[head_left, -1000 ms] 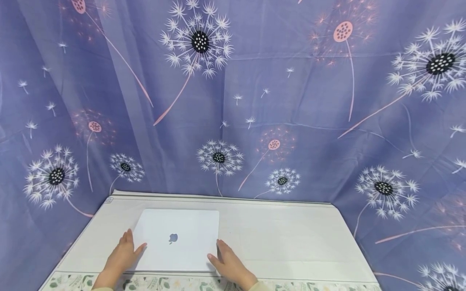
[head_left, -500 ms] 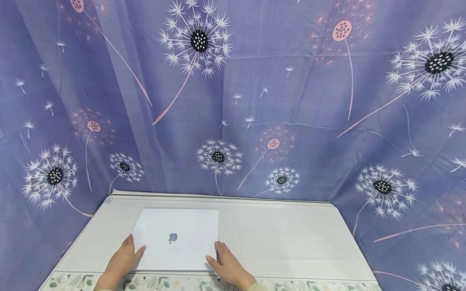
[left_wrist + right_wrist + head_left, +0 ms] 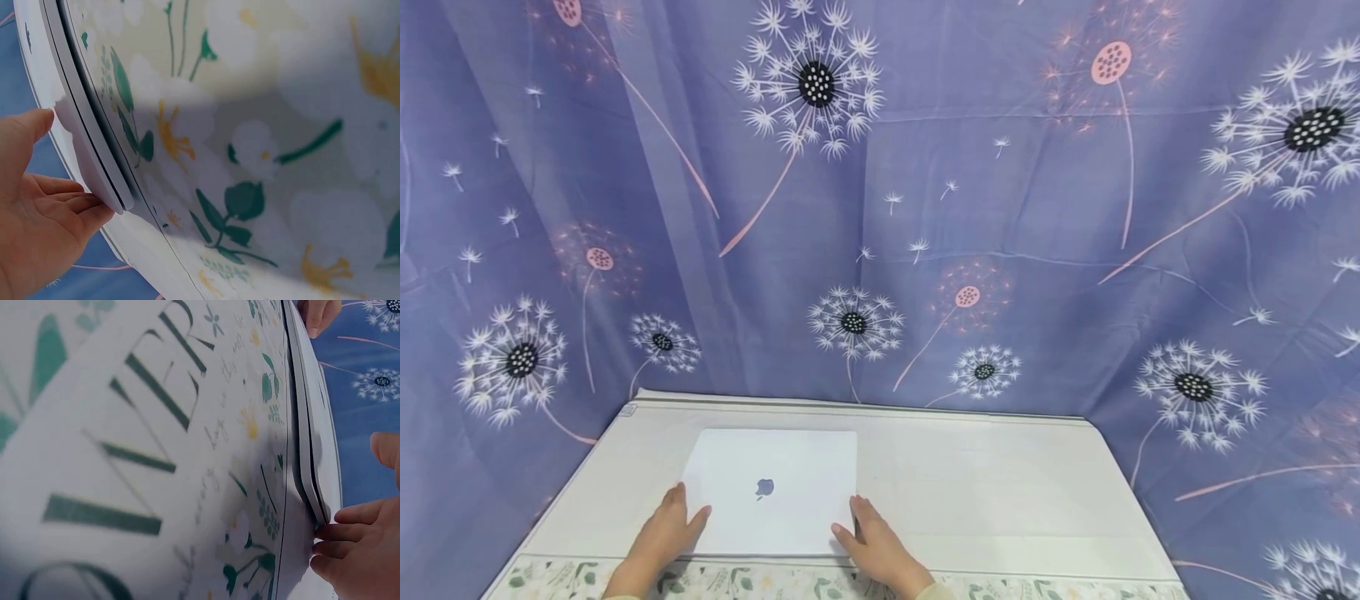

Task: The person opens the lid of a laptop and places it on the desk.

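Note:
A closed silver laptop with a dark apple logo lies flat on the white tabletop in the head view. My left hand is at its left side, fingers along the edge and thumb over the lid. In the left wrist view, the left hand's fingertips touch the laptop's side near a front corner. At the opposite side, my right hand has its fingers extended against the edge. The right wrist view shows that hand's fingertips by the laptop's corner, with the thumb raised apart from the lid.
A floral cloth strip with printed lettering runs along the front edge of the white table. Behind and on both sides hangs a purple-blue curtain with dandelion prints.
The laptop and both hands have shifted slightly to the right. My left fingers sit a little nearer the front along the laptop's side than a second ago.

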Demonstrator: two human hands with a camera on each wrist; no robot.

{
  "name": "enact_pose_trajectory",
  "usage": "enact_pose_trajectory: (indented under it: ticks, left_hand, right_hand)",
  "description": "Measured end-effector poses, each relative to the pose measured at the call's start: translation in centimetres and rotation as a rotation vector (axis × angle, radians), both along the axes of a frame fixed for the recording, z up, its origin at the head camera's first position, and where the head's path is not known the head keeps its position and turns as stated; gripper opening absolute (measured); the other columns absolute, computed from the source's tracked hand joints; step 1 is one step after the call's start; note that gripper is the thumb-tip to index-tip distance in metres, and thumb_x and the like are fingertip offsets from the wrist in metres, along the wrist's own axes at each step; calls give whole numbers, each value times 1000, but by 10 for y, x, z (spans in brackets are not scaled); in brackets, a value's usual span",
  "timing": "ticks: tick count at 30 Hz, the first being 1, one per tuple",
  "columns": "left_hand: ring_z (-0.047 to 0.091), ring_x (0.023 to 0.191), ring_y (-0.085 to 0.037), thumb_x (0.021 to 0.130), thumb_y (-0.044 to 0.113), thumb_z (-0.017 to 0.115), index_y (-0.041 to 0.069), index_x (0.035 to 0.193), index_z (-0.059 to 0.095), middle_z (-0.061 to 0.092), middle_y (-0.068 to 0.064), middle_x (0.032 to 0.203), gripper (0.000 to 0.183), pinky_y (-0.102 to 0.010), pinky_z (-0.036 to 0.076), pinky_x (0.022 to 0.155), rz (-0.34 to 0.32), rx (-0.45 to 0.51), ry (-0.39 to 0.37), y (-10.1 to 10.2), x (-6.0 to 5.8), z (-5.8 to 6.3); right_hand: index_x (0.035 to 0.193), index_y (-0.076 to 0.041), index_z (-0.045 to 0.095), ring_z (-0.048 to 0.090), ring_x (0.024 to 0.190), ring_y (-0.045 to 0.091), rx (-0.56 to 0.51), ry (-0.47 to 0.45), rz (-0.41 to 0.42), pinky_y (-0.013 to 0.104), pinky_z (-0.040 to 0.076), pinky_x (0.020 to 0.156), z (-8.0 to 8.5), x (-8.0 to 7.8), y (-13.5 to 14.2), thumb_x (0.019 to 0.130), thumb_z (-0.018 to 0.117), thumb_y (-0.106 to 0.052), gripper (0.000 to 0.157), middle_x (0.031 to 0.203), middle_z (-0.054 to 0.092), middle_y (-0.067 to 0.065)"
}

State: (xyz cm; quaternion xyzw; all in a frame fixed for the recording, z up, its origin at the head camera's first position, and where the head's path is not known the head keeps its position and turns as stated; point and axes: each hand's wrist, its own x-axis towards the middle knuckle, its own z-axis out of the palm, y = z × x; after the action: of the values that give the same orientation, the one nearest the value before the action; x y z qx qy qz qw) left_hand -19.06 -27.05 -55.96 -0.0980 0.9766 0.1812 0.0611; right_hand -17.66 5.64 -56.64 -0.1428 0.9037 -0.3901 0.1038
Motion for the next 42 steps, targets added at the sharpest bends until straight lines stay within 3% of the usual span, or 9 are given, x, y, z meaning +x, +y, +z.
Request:
enact_pose_trajectory:
  ticks: [7, 20, 30, 42]
  left_hand:
    - [27, 117, -50, 84, 41, 54, -23, 126, 21, 21, -42, 127, 83, -56, 27, 97, 1, -4, -34, 9, -2, -2]
    - [25, 120, -49, 84, 43, 52, -21, 127, 22, 21, -41, 130, 82, -56, 25, 98, -88, 23, 41, 27, 5, -7]
    - [33, 116, -49, 84, 40, 54, -21, 127, 25, 24, -42, 127, 80, -57, 31, 95, -156, 27, 84, 47, 9, -6]
    - [33, 117, -49, 84, 38, 57, -19, 128, 26, 24, -41, 129, 78, -56, 31, 95, -200, 50, 77, 67, 9, -7]
  right_hand:
    - [134, 1, 33, 26, 128, 36, 6, -18, -18, 55, 22, 102, 3, 0, 11, 88, 39, -52, 71, 138, 32, 21]
    - [132, 2, 37, 28, 126, 39, 46, -26, -56, 58, 23, 100, 6, 2, 30, 88, 39, -53, 70, 135, 35, 23]
    - [128, 6, 40, 29, 125, 41, 67, -1, -83, 59, 24, 99, 9, 2, 47, 89, 40, -50, 69, 132, 38, 25]
    - [127, 5, 42, 30, 124, 42, 92, -34, -162, 61, 23, 98, 14, 3, 64, 87, 42, -51, 69, 130, 39, 26]
